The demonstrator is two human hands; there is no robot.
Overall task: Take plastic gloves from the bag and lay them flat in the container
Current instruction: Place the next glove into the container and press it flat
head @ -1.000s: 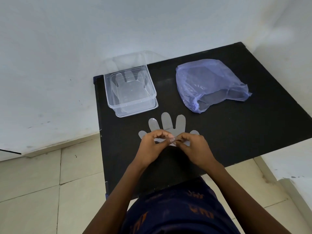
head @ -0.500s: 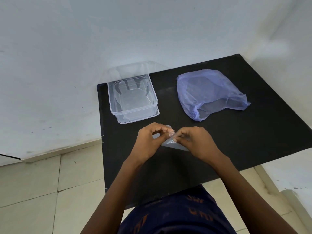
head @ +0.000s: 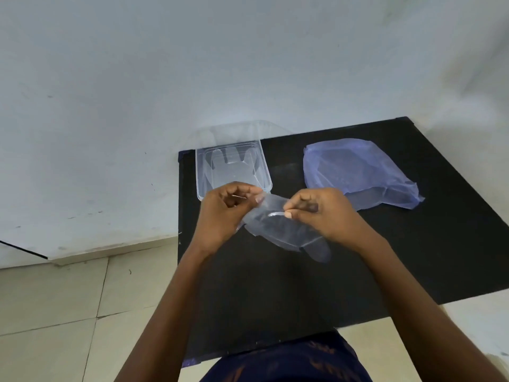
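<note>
Head view: I see both hands, left hand [head: 225, 213] and right hand [head: 319, 216], pinching a clear glove [head: 278, 230] above the black table [head: 385, 257], partly hiding the container [head: 202, 172] at its far-left corner; the blue bag [head: 355, 169] lies beside it.

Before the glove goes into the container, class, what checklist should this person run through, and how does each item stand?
1. Both hands grip the glove: ok, left hand and right hand each pinch its upper edge.
2. Glove is flat: not ok, it hangs crumpled between the hands.
3. Container is open: ok, no lid on it.
4. Room inside: ok, only one glove lying flat is visible there.
5. Path to the container is free: ok, it sits just beyond the left hand.
6. More gloves in the blue bag: cannot tell.
</note>
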